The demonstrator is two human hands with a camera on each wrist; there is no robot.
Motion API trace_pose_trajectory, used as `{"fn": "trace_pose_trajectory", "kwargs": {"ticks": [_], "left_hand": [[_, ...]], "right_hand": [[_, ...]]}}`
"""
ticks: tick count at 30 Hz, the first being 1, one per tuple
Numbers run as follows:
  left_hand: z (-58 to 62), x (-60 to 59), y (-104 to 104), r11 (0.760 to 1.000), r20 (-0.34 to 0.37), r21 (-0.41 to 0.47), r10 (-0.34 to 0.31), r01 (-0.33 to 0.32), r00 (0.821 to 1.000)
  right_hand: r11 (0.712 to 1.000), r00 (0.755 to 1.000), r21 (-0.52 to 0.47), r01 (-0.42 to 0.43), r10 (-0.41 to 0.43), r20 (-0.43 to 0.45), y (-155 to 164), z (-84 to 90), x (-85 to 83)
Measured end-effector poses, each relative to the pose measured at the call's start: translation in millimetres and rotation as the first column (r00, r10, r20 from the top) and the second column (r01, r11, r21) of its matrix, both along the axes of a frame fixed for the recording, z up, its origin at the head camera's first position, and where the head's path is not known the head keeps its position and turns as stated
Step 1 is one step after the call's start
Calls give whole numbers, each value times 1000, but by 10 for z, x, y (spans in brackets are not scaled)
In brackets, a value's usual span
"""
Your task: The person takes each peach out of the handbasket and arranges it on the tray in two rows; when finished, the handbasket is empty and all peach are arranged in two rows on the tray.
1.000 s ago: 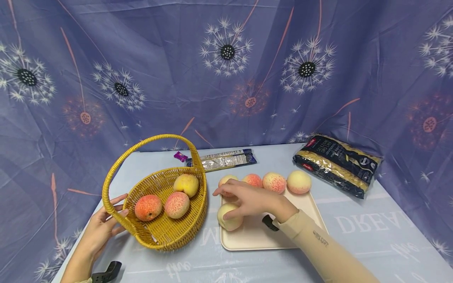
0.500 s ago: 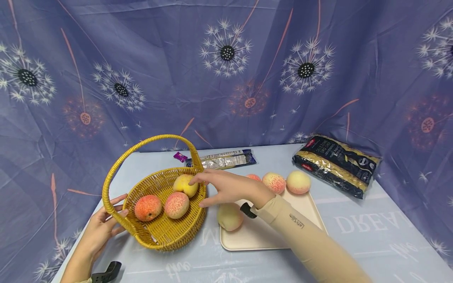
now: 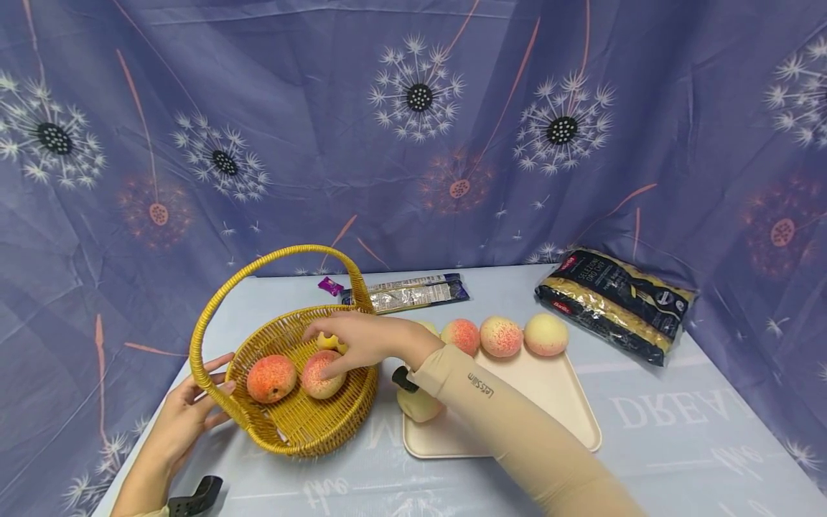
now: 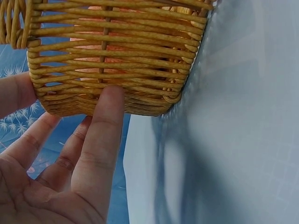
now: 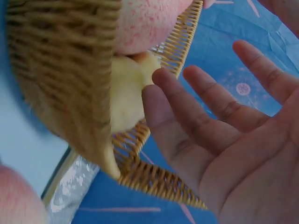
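Fingers of our left hand (image 3: 187,416) rest straight against the basket (image 3: 291,424) to steady it, while our right hand (image 3: 362,341) hovers spread, holding nothing, over its peaches (image 3: 271,378).

Right arm in a tight beige sleeve (image 3: 517,424) with small dark lettering near the wrist; black wrist mount (image 3: 404,378) at the cuff. Left hand (image 3: 184,420) bare, black camera clip (image 3: 194,497) on that wrist.

A table (image 3: 678,438) under a pale blue cloth is carrying a basket (image 3: 293,424), a tray (image 3: 555,402), a pasta bag (image 3: 614,301), a packet (image 3: 407,292) and a purple candy (image 3: 329,286).
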State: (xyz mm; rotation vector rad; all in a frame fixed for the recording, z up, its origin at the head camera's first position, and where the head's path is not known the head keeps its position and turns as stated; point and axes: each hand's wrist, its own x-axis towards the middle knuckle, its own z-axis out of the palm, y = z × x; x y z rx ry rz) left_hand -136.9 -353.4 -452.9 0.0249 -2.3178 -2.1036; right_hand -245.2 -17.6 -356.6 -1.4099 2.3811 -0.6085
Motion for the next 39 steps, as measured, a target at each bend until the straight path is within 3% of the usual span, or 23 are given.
{"fn": "trace_pose_trajectory", "kwargs": {"ticks": [11,19,28,39], "left_hand": [[3,-5,-3,1000,8,4,-16,16,1000],[-5,-8,-1,1000,16,-4,6,-6,1000],[5,-10,-1,1000,3,-9,-6,6,1000],[-13,-16,-14,1000,-8,1,-15,15,1000]], "right_hand": [[996,999,81,22,-24,25,-277,-59,-38],[991,999,129,39,-43,28,-325,-45,-15],[990,996,140,24,-36,87,-330,-60,-41],[968,997,240,69,-71,3,-407,-83,3]]}}
